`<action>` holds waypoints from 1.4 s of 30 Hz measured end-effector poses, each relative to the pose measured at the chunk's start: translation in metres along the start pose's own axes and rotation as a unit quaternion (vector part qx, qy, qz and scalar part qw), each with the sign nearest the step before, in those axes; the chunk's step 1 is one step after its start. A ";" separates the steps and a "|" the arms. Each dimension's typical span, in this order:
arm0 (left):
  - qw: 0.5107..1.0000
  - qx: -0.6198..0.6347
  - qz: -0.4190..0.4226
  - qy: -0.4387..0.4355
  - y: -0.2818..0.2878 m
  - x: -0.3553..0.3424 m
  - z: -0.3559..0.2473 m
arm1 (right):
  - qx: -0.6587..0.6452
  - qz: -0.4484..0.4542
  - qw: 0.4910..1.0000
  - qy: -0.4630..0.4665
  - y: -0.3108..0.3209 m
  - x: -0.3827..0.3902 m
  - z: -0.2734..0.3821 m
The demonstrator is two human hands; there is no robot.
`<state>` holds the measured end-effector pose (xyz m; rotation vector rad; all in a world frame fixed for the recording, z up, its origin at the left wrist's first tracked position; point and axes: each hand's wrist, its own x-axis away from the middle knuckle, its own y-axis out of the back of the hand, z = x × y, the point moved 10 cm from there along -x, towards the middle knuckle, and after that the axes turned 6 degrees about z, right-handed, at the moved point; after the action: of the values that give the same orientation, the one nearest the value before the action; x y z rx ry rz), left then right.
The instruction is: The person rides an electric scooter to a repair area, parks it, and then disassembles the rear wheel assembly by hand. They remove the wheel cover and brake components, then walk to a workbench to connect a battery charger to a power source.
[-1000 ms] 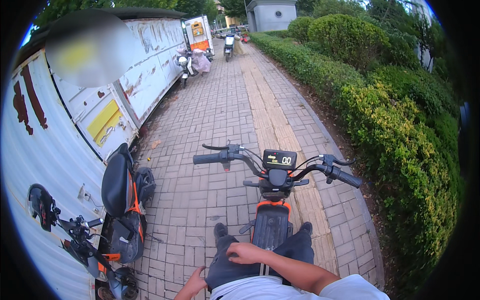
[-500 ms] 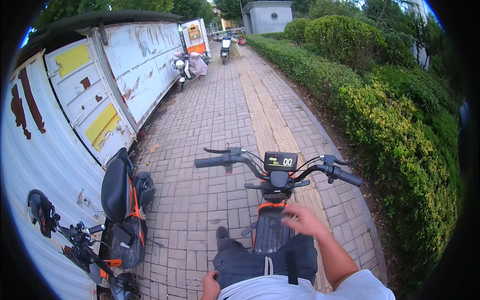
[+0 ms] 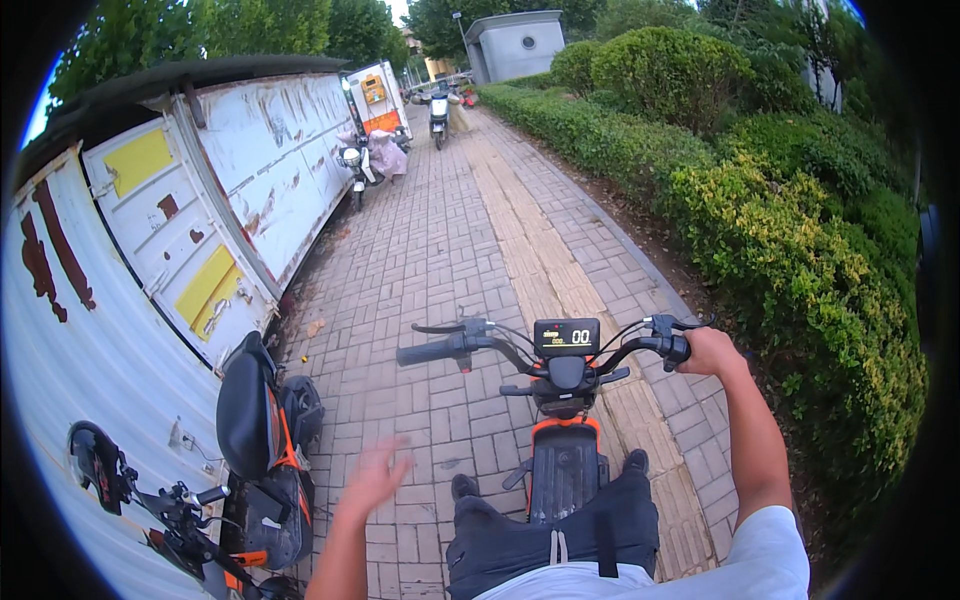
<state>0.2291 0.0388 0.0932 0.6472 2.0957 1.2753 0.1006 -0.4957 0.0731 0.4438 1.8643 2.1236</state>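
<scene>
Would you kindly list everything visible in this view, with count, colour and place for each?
Scooter being ridden: one, black and orange, lower centre on the paving.
Handlebar display: one, black, lit, middle of the handlebar.
Left handlebar grip: one, black, free, no hand on it.
Parked scooter: one, black and orange, lower left beside the container.
Container wall: one, white with yellow patches and rust, left side.
Distant scooters: at least two, far up the path.
Brick path: one, grey-brown, centre.
Hedge: one row, green, right side.
Small building: one, grey, top centre.
Left hand: open, blurred, in the air below the left grip.
Right hand: closed on the right handlebar grip.
</scene>
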 end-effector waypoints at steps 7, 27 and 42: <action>0.997 -0.022 -0.059 0.034 0.011 -0.196 0.018 | 0.010 -0.074 0.995 -0.064 -0.004 0.000 -0.007; 0.961 -0.216 -0.129 0.112 -0.018 -0.207 0.038 | 0.084 -0.358 0.930 0.017 0.017 0.021 0.017; 0.990 -0.134 0.014 0.041 -0.027 -0.231 0.041 | -0.053 -0.029 0.998 0.002 0.005 -0.013 0.002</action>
<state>0.4176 -0.1018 0.1089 0.5150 1.9360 1.5881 0.1133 -0.5002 0.0774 0.3582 1.7350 2.1735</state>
